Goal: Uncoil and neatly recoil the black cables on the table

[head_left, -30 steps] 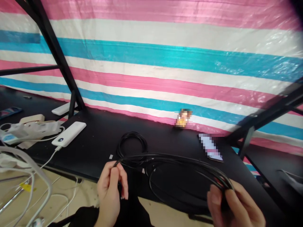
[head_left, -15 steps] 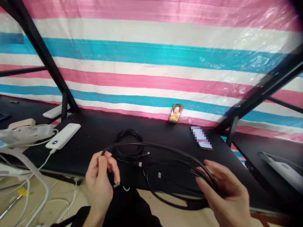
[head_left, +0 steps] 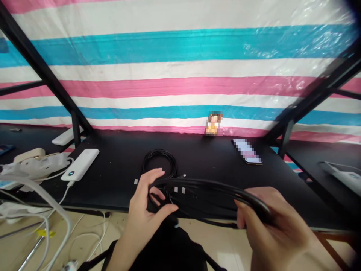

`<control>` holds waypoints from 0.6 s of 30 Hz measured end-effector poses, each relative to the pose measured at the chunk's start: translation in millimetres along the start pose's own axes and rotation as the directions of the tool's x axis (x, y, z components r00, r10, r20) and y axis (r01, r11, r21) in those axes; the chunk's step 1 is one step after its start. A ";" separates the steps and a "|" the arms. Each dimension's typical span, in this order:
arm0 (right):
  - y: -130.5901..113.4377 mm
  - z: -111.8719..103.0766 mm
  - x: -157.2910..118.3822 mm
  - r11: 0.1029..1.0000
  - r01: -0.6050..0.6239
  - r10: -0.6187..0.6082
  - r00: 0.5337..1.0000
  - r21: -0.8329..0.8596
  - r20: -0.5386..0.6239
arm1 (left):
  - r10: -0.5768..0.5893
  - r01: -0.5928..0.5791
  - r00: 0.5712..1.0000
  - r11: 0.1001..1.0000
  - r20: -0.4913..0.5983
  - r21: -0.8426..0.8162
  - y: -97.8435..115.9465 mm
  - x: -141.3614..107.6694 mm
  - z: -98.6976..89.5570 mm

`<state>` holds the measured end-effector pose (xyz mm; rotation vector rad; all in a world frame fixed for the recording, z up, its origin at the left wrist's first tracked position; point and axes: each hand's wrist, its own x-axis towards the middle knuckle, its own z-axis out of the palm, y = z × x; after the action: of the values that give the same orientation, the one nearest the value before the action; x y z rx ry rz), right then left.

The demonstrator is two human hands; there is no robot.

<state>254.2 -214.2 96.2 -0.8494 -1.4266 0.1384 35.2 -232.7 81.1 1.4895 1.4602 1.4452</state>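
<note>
The right hand [head_left: 272,222] has its fingers pressed together around the loops of a black cable [head_left: 208,183], which stretch across to the left hand [head_left: 143,205]. There the fingers are spread in a curve, thumb apart, with cable between them. I think the right fingers should hold firmly while the left ones keep the loops even, away from the second cable coil [head_left: 159,152] beyond them.

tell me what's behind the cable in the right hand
Behind the cable are the table, a coil and, farther back, a phone. The left hand and cable cover some of the coil's near side; that can't be seen.
</note>
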 end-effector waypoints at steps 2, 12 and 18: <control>-2.8 0.6 1.8 0.997 0.076 -0.077 0.996 0.014 0.051 | 0.083 -0.092 0.991 0.992 0.105 0.088 4.1 4.5 1.0; 2.3 34.1 9.5 0.983 -0.143 0.152 0.986 -0.118 0.072 | -0.200 0.432 0.876 0.728 0.439 -0.532 -8.9 0.5 15.8; -4.5 33.8 -2.4 0.940 -0.301 0.296 0.954 0.163 0.054 | -0.023 0.374 0.827 0.769 0.562 -0.518 -9.4 3.3 7.2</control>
<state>221.7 -204.2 94.0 -0.9210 -1.2847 0.4983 38.5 -225.6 71.6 1.1244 0.6805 1.0881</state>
